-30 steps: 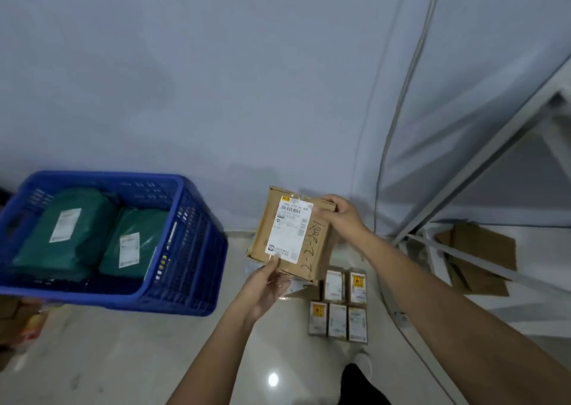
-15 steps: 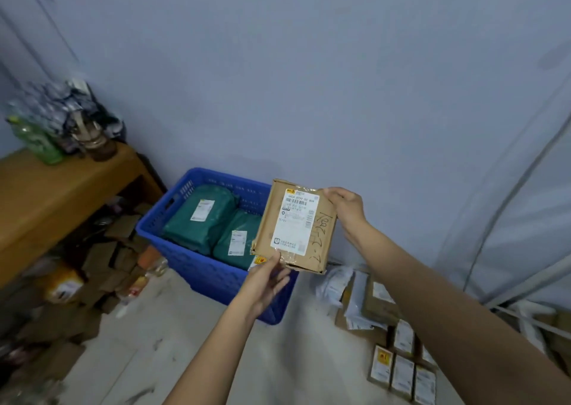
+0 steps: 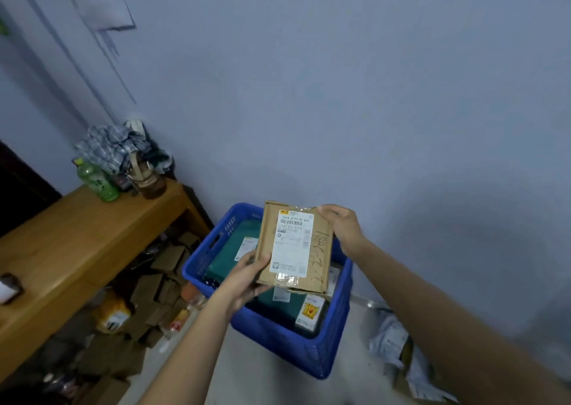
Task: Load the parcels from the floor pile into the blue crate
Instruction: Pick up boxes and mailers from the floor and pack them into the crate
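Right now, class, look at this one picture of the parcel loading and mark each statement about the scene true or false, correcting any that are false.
1. Both hands hold the brown cardboard parcel. True: the left hand grips its lower edge, the right hand its upper corner.
2. The blue crate is empty. False: green parcels and a small white box lie inside.
3. The cardboard parcel rests on the floor. False: it is held above the crate.
4. A green bottle stands on the wooden table. True.
5. The parcel's white label faces the camera. True.
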A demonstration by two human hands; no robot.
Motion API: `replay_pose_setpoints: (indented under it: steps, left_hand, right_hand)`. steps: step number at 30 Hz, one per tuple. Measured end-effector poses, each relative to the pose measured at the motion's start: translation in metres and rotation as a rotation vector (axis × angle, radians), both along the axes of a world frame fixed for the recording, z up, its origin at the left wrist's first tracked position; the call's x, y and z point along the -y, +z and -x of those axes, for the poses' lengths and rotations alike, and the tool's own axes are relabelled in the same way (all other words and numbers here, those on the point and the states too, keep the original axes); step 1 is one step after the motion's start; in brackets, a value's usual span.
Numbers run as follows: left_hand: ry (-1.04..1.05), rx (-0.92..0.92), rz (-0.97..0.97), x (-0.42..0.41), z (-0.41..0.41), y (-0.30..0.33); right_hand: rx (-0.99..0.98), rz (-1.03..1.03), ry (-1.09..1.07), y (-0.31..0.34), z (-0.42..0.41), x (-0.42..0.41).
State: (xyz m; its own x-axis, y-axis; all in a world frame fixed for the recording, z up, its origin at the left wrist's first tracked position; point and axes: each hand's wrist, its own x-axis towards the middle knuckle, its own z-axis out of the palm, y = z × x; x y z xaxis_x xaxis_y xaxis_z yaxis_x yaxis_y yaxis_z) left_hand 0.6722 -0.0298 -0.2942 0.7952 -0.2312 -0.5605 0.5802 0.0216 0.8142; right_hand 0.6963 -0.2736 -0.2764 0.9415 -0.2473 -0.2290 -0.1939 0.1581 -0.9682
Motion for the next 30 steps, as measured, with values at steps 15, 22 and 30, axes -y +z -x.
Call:
replay_pose_setpoints:
  steps: [15, 22, 30]
  left_hand:
    - [0.029, -0.216, -0.04, -0.015, -0.188, -0.08]
    - [-0.206, -0.358, -0.06, -0.03, -0.281, -0.141]
    - [-0.342, -0.445, -0.117, -0.029, -0.316, -0.214]
  right_hand:
    - [-0.334, -0.134, 0.205, -0.099, -0.156, -0.024]
    - [-0.528, -0.139, -0.047, -0.166, -0.194, -0.053]
    - [-0.632, -0.188, -0.375, -0.241, -0.2, -0.096]
